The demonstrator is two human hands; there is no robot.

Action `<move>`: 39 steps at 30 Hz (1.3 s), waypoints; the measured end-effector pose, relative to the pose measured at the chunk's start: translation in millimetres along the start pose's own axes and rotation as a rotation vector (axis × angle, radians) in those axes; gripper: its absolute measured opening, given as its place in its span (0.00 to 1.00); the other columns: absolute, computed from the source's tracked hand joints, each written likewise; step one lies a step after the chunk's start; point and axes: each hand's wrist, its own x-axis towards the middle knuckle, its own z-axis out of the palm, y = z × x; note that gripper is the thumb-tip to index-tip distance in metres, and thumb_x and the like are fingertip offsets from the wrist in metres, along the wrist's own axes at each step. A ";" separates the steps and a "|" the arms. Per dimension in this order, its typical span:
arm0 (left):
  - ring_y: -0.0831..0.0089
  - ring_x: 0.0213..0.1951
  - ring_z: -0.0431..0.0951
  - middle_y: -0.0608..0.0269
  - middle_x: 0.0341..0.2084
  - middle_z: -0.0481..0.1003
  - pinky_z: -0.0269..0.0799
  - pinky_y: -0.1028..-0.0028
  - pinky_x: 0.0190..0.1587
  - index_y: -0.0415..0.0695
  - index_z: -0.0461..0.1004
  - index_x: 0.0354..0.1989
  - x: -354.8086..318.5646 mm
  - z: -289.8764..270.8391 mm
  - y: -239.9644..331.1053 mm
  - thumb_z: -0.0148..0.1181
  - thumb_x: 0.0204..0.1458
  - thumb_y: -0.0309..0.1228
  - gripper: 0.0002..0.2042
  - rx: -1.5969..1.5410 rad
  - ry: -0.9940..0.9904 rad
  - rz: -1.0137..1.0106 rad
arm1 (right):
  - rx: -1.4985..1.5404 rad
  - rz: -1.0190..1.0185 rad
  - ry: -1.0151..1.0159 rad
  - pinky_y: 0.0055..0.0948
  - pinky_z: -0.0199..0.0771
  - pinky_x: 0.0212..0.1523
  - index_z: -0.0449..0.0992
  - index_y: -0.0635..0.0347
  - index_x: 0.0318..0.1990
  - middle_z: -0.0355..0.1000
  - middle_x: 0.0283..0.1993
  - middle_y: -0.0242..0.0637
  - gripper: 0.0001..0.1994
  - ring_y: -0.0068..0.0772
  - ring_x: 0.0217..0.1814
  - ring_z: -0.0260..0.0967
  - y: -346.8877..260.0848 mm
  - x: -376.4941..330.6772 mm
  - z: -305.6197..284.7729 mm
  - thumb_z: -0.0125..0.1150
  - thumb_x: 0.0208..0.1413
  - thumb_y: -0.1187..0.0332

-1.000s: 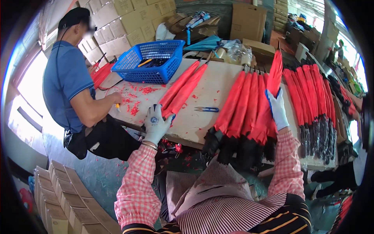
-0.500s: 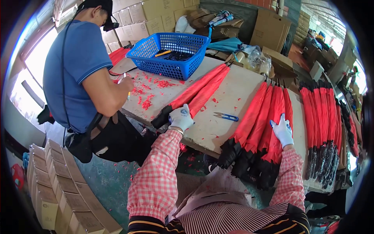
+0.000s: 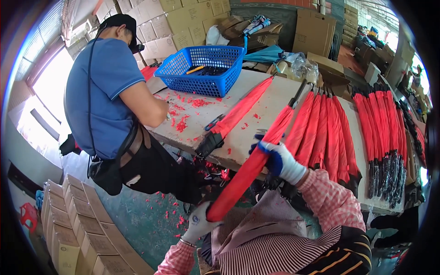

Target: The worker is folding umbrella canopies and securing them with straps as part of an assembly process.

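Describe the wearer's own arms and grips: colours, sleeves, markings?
Left grip: white fabric glove, small round bluish mark on its back, thin band at the wrist. Right grip: white-and-blue fabric glove. Pink-and-white checked cloth sleeves on both forearms; black fabric with yellow stripes above the right one. No cables visible.

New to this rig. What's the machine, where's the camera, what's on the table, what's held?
No machine here: these are a person's own two gloved hands. The view comes from the left of two fisheye cameras worn on the head, looking down, so edges bend near the rim. The left hand holds the lower end of a folded red umbrella; the right hand grips it farther up. On the table lie a blue basket, red scraps, another red umbrella and more to the right. A co-worker stands at the left.
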 end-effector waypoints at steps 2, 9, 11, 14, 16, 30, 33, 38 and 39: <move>0.53 0.66 0.74 0.46 0.65 0.74 0.68 0.59 0.70 0.38 0.69 0.70 -6.5 0.6 -0.3 0.89 0.36 0.43 0.50 -0.068 -0.010 0.017 | -0.042 0.026 -0.106 0.54 0.80 0.62 0.71 0.61 0.65 0.80 0.56 0.43 0.24 0.48 0.60 0.78 23.0 -14.9 12.7 0.70 0.66 0.64; 0.56 0.69 0.71 0.47 0.67 0.72 0.65 0.59 0.72 0.39 0.68 0.72 66.5 -50.7 49.3 0.88 0.37 0.41 0.51 -0.388 -0.290 0.157 | -0.427 -0.086 -0.673 0.41 0.77 0.66 0.76 0.66 0.62 0.81 0.55 0.41 0.25 0.41 0.60 0.78 59.7 -18.4 35.9 0.75 0.61 0.66; 0.63 0.65 0.74 0.51 0.63 0.75 0.69 0.63 0.68 0.37 0.69 0.69 90.5 -58.1 58.7 0.89 0.38 0.41 0.49 -0.699 -0.538 0.125 | -0.582 -0.119 -0.851 0.44 0.75 0.67 0.71 0.65 0.67 0.80 0.57 0.45 0.32 0.44 0.62 0.77 59.2 -10.7 44.0 0.76 0.59 0.63; 0.64 0.60 0.79 0.52 0.59 0.79 0.73 0.64 0.64 0.36 0.72 0.65 101.5 -37.1 47.7 0.88 0.39 0.42 0.45 -0.821 -0.560 0.135 | -0.605 -0.079 -0.823 0.46 0.74 0.69 0.68 0.65 0.70 0.79 0.59 0.47 0.36 0.45 0.65 0.76 59.9 -10.9 39.4 0.77 0.57 0.62; 0.60 0.55 0.84 0.50 0.53 0.82 0.78 0.62 0.59 0.37 0.75 0.60 110.3 -15.5 28.8 0.86 0.42 0.42 0.38 -0.738 -0.352 0.191 | -0.493 0.014 -0.592 0.46 0.72 0.71 0.66 0.66 0.72 0.78 0.62 0.46 0.39 0.43 0.67 0.75 58.0 -9.2 35.0 0.78 0.56 0.64; 0.48 0.35 0.87 0.47 0.32 0.84 0.82 0.58 0.37 0.40 0.80 0.47 148.4 -20.9 -17.5 0.82 0.47 0.45 0.26 -0.147 0.418 0.128 | -0.399 -0.384 -0.042 0.32 0.81 0.42 0.79 0.66 0.54 0.79 0.38 0.35 0.11 0.31 0.36 0.77 -16.4 139.0 -7.9 0.64 0.68 0.72; 0.49 0.33 0.87 0.50 0.31 0.84 0.82 0.58 0.37 0.42 0.79 0.46 148.7 -35.0 -46.2 0.81 0.48 0.44 0.23 -0.084 0.471 0.073 | -0.673 -0.595 0.063 0.28 0.78 0.38 0.82 0.67 0.50 0.79 0.36 0.34 0.08 0.26 0.33 0.75 -69.1 227.0 0.3 0.63 0.69 0.73; 0.50 0.33 0.87 0.52 0.30 0.84 0.82 0.60 0.36 0.41 0.80 0.42 139.1 -41.6 -90.9 0.82 0.47 0.42 0.21 -0.279 0.438 -0.049 | -1.350 -0.840 -0.125 0.26 0.77 0.46 0.84 0.64 0.55 0.82 0.43 0.29 0.12 0.21 0.44 0.75 -68.0 409.2 92.8 0.63 0.68 0.74; 0.50 0.33 0.87 0.52 0.30 0.84 0.81 0.60 0.36 0.41 0.80 0.41 136.9 -43.5 -95.2 0.82 0.47 0.41 0.21 -0.281 0.413 -0.081 | -1.501 -0.852 -0.148 0.26 0.77 0.50 0.84 0.62 0.56 0.82 0.44 0.27 0.12 0.21 0.46 0.75 -69.8 450.6 101.9 0.63 0.68 0.73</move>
